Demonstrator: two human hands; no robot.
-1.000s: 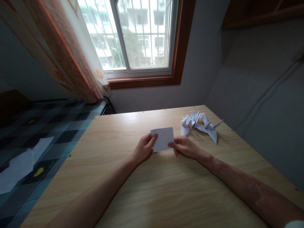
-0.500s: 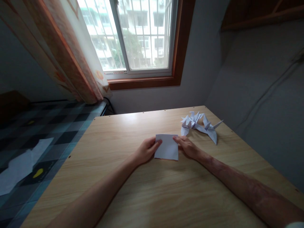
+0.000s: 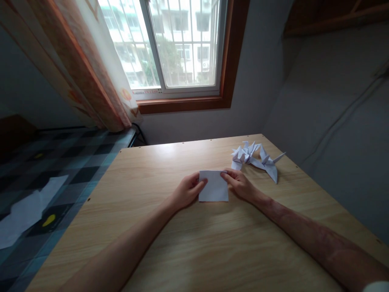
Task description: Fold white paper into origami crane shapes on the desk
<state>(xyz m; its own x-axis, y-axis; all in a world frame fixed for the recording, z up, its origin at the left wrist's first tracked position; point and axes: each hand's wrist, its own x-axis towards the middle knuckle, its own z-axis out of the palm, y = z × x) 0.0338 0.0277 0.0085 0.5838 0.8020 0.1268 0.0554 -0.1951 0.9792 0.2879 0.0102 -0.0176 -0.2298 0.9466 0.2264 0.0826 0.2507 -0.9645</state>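
Between my two hands is a small white sheet of paper (image 3: 214, 190), nearly square, held just above the wooden table (image 3: 146, 170). My left hand (image 3: 191, 189) pinches its left edge, thumb on the near face and the other fingers hidden behind. At the upper right corner my right hand (image 3: 238, 183) grips the paper between thumb and fingers. Several white folded paper cranes (image 3: 243, 155) lie clustered beyond my right hand, one of them (image 3: 269, 162) a little apart to the right.
A bed with a checked cover (image 3: 82, 162) stands left of the table, with white paper pieces (image 3: 28, 209) lying on it. Behind the table are a barred window (image 3: 188, 52) and a flowered curtain (image 3: 100, 81). A wooden shelf (image 3: 337, 24) hangs at the upper right.
The paper's lower edge has come up slightly and looks straighter. My right hand's fingers have shifted a little at the upper right corner; my left hand keeps its hold.
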